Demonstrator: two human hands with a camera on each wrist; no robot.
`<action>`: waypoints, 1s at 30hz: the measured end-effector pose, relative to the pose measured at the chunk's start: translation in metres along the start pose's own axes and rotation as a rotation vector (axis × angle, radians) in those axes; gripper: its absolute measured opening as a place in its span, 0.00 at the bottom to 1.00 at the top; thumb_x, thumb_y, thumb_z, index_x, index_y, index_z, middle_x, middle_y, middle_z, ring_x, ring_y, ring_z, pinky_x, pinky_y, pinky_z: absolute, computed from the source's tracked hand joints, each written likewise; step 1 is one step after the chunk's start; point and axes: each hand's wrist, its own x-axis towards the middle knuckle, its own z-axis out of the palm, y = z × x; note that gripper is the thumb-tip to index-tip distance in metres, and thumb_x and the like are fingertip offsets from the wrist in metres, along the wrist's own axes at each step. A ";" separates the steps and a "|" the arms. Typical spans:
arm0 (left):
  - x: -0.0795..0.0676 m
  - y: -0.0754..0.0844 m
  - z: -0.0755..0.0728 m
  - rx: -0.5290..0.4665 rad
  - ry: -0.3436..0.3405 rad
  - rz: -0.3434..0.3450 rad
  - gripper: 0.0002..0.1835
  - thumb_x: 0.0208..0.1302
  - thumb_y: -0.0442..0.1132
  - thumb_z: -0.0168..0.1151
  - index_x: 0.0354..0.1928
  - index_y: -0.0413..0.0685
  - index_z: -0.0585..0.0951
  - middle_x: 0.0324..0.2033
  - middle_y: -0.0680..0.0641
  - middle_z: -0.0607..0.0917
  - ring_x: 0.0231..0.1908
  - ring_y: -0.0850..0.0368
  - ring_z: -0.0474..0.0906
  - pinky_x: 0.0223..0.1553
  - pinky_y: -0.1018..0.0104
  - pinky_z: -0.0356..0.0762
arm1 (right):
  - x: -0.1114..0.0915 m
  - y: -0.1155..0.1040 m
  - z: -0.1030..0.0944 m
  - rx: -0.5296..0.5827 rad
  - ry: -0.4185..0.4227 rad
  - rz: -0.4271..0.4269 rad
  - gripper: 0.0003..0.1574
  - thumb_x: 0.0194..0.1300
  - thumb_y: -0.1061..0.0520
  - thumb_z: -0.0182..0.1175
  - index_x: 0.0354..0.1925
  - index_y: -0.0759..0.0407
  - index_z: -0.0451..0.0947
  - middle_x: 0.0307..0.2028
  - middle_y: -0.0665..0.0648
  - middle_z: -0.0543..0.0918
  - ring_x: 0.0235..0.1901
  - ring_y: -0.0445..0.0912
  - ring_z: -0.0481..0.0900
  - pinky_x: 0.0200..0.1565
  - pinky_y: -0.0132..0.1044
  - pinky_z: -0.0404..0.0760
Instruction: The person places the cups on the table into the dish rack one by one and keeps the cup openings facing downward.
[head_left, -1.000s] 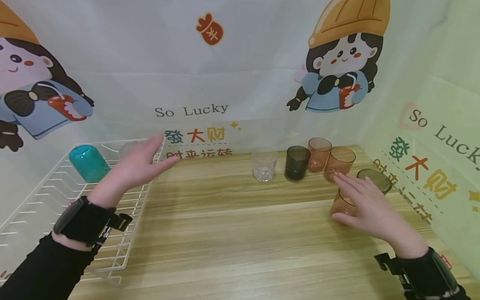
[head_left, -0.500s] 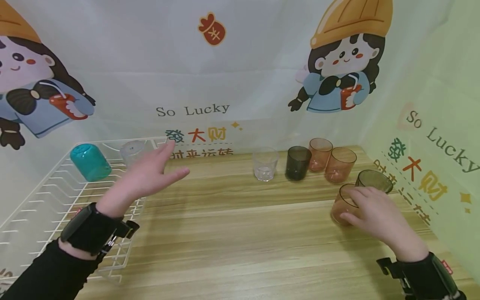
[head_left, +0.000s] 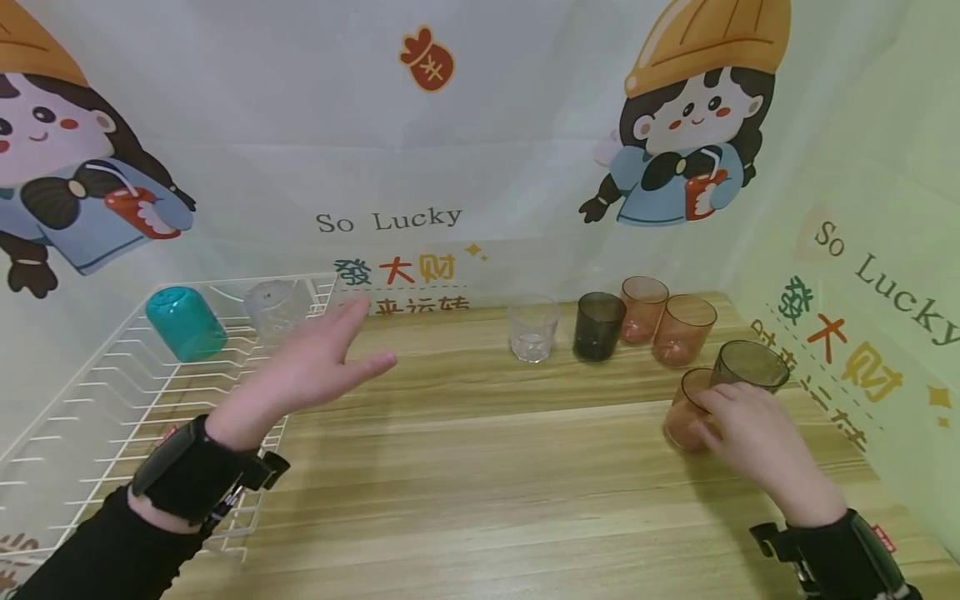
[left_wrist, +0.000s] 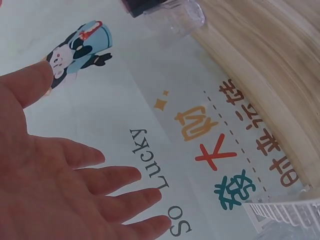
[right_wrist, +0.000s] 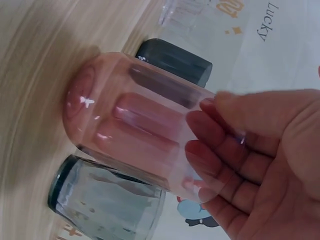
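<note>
Near pink glass [right_wrist: 142, 125], one: upright on table [head_left: 487, 492], your right hand [head_left: 757, 437] curled round its rim. Rear pink glasses [head_left: 684, 333], two. Green glass [head_left: 752, 365], one, crowding close behind. Dark glass [head_left: 599, 329], one. Clear glass [head_left: 533, 329], one. White rack [head_left: 97, 480], one: teal cup [head_left: 186, 325], clear cup [head_left: 272, 310], your left hand [head_left: 311, 362] above, fingers spread.

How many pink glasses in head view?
3: front pink glass beside the green glass; middle pink glass and back pink glass, right of the black glass.

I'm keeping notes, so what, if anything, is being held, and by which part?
The right hand holds the nearest pink glass by its upper part, near the rim; the left hand holds nothing.
</note>
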 end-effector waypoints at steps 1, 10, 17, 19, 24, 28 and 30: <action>0.000 0.001 0.001 -0.004 -0.001 0.004 0.53 0.60 0.72 0.41 0.72 0.36 0.44 0.69 0.36 0.46 0.67 0.39 0.43 0.64 0.43 0.45 | 0.000 0.000 0.001 -0.001 0.016 -0.004 0.18 0.43 0.60 0.70 0.36 0.66 0.80 0.31 0.61 0.82 0.33 0.57 0.77 0.39 0.54 0.75; -0.004 0.014 0.008 -0.007 0.035 0.098 0.50 0.63 0.66 0.46 0.71 0.34 0.46 0.68 0.35 0.52 0.65 0.39 0.49 0.64 0.45 0.48 | -0.001 0.000 0.007 -0.003 0.082 -0.013 0.13 0.43 0.61 0.69 0.32 0.64 0.80 0.27 0.59 0.82 0.29 0.55 0.77 0.36 0.52 0.75; -0.008 0.024 0.015 -0.026 0.043 0.142 0.51 0.62 0.67 0.46 0.72 0.36 0.45 0.69 0.37 0.51 0.66 0.42 0.48 0.65 0.48 0.48 | 0.004 -0.009 0.004 0.032 0.084 -0.022 0.12 0.43 0.63 0.68 0.32 0.57 0.81 0.27 0.53 0.82 0.29 0.53 0.78 0.38 0.53 0.74; -0.009 0.026 0.017 -0.024 0.044 0.148 0.51 0.62 0.67 0.46 0.72 0.37 0.44 0.69 0.38 0.51 0.66 0.43 0.48 0.65 0.49 0.48 | 0.007 -0.013 0.004 0.047 0.085 -0.027 0.12 0.43 0.64 0.68 0.31 0.56 0.81 0.27 0.53 0.83 0.29 0.52 0.78 0.39 0.53 0.74; -0.011 0.028 0.023 -0.019 0.042 0.142 0.53 0.59 0.71 0.44 0.72 0.39 0.44 0.69 0.40 0.50 0.66 0.43 0.48 0.65 0.48 0.48 | 0.015 -0.022 0.005 0.082 0.109 -0.056 0.10 0.45 0.65 0.67 0.28 0.54 0.80 0.29 0.52 0.83 0.30 0.50 0.79 0.39 0.51 0.75; -0.012 0.029 0.025 -0.029 0.039 0.130 0.53 0.58 0.72 0.43 0.73 0.42 0.43 0.70 0.42 0.48 0.66 0.43 0.47 0.65 0.48 0.48 | 0.023 -0.029 0.005 0.118 0.132 -0.081 0.09 0.46 0.65 0.67 0.28 0.54 0.80 0.28 0.51 0.83 0.30 0.48 0.78 0.37 0.48 0.75; -0.013 0.030 0.027 -0.033 0.046 0.131 0.53 0.59 0.71 0.45 0.73 0.41 0.44 0.70 0.41 0.49 0.66 0.43 0.47 0.65 0.47 0.48 | 0.026 -0.034 0.004 0.133 0.141 -0.086 0.09 0.47 0.64 0.67 0.29 0.54 0.80 0.28 0.50 0.82 0.30 0.48 0.78 0.37 0.48 0.75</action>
